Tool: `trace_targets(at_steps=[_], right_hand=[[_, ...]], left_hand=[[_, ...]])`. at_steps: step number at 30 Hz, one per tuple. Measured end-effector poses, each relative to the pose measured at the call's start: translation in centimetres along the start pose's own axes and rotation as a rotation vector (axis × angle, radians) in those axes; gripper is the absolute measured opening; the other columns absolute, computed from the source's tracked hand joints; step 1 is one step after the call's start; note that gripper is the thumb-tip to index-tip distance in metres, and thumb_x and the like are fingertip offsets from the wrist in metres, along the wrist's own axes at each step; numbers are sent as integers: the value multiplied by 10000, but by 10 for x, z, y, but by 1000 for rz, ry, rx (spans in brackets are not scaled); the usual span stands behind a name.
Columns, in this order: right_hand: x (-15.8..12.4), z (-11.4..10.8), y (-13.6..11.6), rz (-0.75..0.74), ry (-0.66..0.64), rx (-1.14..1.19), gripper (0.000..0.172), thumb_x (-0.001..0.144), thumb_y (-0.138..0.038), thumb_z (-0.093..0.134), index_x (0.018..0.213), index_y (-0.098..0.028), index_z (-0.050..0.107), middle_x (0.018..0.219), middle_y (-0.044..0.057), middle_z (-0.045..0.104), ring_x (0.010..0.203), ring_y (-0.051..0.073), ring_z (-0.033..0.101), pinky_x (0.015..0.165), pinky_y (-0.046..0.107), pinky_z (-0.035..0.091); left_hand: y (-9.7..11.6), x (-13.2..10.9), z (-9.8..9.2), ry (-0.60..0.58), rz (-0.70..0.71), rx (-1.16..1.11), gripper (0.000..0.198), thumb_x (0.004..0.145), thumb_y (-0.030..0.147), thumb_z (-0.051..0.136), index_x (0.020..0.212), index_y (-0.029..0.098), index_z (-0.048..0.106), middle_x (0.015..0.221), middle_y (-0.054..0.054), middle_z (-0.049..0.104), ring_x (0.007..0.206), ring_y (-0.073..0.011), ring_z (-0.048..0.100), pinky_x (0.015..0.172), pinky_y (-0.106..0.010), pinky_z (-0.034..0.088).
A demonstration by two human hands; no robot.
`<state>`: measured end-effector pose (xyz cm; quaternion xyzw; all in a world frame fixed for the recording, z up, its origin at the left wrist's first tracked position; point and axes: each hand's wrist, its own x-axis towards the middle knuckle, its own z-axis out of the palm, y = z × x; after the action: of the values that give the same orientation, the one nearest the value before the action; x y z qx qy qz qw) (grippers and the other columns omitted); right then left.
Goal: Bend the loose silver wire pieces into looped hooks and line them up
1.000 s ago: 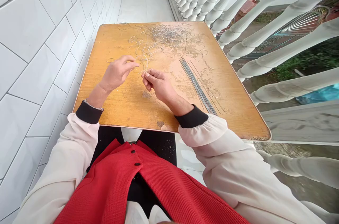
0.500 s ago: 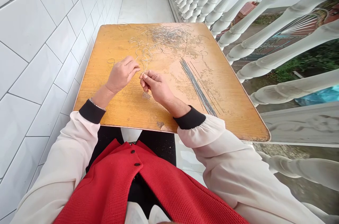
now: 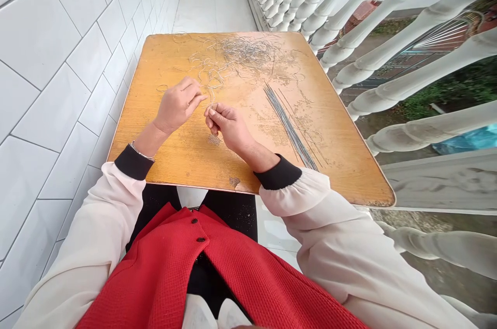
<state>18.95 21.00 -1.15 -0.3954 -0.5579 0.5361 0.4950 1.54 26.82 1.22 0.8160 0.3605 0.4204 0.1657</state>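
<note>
Thin wire (image 3: 212, 93) rises from the person's right hand (image 3: 227, 127), whose thumb and curled fingers close in a tight pinch at the strand's lower end, near the middle of a wooden tabletop (image 3: 163, 158). The left hand (image 3: 177, 106) sits just beside it, slightly higher, with its fingers loosely extended and only partly curled. Its thumb and forefinger point toward the same strand, but whether they have hold of it is too fine to tell. The strand leads up into loose, curling loops of silvery wire, which spread toward a dense tangle (image 3: 248, 52) near the far edge of the table. A small separate loop (image 3: 162, 88) lies to the left of the left hand. To the right of the hands, a fanned bundle of straight thin wires (image 3: 289, 124) lies diagonally across the orange-brown surface, which is scuffed and speckled with worn patches. The person wears a red textured vest (image 3: 186, 267) with black buttons over pale, sheer sleeves (image 3: 97, 220) with black cuffs, and a thin metal bracelet (image 3: 142, 152) circles the left wrist. A white tiled wall (image 3: 58, 59) runs along the left side of the table, and white turned balusters (image 3: 388, 18) line the right, with a tiled floor (image 3: 213, 8) beyond the far edge
</note>
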Motion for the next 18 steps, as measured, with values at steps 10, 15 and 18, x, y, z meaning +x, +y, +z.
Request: trace_targets(at_steps=[10,15,18], right_hand=[[-2,5,6,-93,-14,-60,411,958,-602,632,828,-226,532,640,-51,520,489,82,419,466,221,382],[-2,3,5,-108,-38,-48,441,937,-640,637,830,-223,544,636,-52,514,485,80,416,465,220,383],[-3,0,2,-98,-40,-42,418,947,-606,648,829,-215,557,637,-50,515,477,73,411,455,213,365]], left_hand=[[17,-7,23,178,-120,-62,214,837,142,730,673,202,605,859,-15,646,815,-135,628,807,-285,537],[17,-9,20,147,-228,-288,175,846,218,780,1000,235,699,892,16,700,730,-96,669,660,-210,527],[19,-7,7,175,-355,-409,232,951,331,681,1173,268,664,844,18,721,632,-81,660,553,-183,492]])
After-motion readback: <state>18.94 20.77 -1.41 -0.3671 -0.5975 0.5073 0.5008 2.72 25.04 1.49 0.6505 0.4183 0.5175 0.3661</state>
